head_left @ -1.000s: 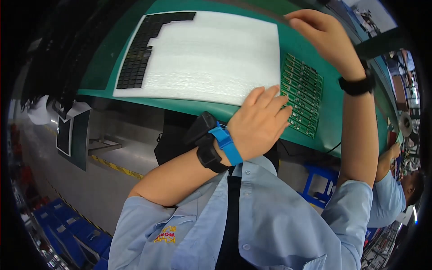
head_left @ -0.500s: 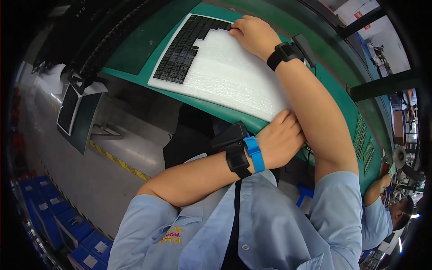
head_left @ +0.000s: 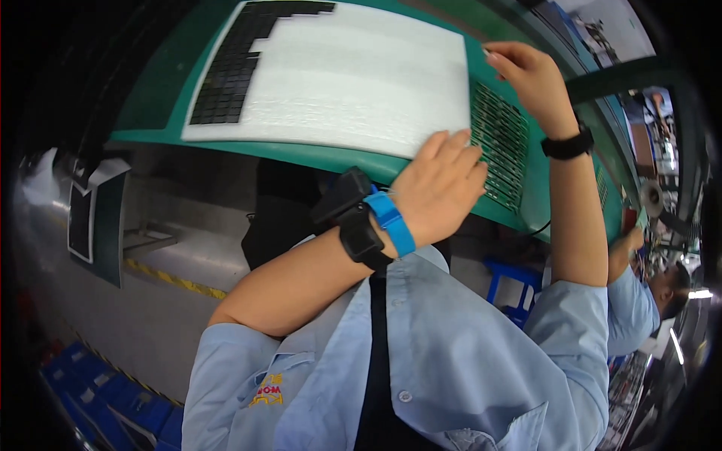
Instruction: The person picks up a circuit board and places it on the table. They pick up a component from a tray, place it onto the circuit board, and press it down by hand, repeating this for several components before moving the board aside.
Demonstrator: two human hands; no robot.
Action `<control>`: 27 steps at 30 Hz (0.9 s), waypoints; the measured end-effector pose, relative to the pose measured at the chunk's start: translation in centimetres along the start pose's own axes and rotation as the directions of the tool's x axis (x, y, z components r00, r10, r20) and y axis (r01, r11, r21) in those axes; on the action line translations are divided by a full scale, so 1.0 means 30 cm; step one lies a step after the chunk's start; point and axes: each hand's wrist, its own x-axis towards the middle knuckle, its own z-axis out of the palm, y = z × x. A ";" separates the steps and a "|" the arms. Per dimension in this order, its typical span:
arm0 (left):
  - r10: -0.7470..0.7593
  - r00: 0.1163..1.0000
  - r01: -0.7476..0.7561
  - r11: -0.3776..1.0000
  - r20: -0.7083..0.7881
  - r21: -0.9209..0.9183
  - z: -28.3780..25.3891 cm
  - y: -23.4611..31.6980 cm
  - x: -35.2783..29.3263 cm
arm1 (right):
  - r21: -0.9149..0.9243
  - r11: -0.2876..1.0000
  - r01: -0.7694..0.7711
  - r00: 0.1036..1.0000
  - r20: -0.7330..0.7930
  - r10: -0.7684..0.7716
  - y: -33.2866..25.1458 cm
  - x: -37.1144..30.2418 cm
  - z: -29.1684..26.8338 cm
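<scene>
1. Green tabletop (head_left: 535, 177) spreads beneath the fingers of both hands.
2. Right hand (head_left: 538, 83): raised, thumb and forefinger narrowed nearly to a pinch; from where I stand, I cannot tell whether they hold something small.
3. Left hand (head_left: 440, 188): palm down, fingers loosely parted, at the near right corner of a white foam sheet (head_left: 361, 83).
4. Dark pieces (head_left: 226, 86) cover the foam's left side, well left of all the fingers. Green circuit boards (head_left: 500, 143) lie just right of the left fingertips.
5. Small-part handling seems in hand; the next move, I judge, calls for a fine pinch clear of the boards.
6. Behind the left fingers, toward the floor, are a blue stool (head_left: 513, 268) and yellow-black tape (head_left: 177, 279); another worker (head_left: 632, 301) is right of both hands.
</scene>
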 end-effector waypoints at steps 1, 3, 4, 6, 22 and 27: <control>0.006 1.000 -0.006 1.000 0.007 0.004 -0.003 0.004 0.003 | -0.015 1.000 -0.022 1.000 -0.010 0.022 0.039 -0.054 -0.042; 0.017 1.000 -0.017 1.000 0.023 0.015 -0.003 0.011 0.011 | 0.026 0.986 -0.166 0.985 -0.051 0.167 0.148 -0.175 -0.097; 0.022 0.999 -0.022 1.000 0.027 0.002 -0.005 0.013 0.014 | 0.055 0.972 -0.228 0.971 -0.064 0.231 0.175 -0.211 -0.104; 0.020 0.998 -0.022 0.999 0.054 0.024 -0.011 0.018 0.019 | 0.022 0.971 -0.239 0.967 -0.086 0.240 0.208 -0.260 -0.103; 0.057 0.997 -0.060 0.996 0.056 0.063 -0.013 0.019 0.028 | -0.210 0.970 -0.122 0.986 -0.140 0.094 0.221 -0.292 -0.042; 0.005 0.994 -0.015 0.996 0.112 0.089 -0.010 0.027 0.026 | -0.237 0.967 -0.097 0.985 -0.163 0.059 0.247 -0.295 -0.031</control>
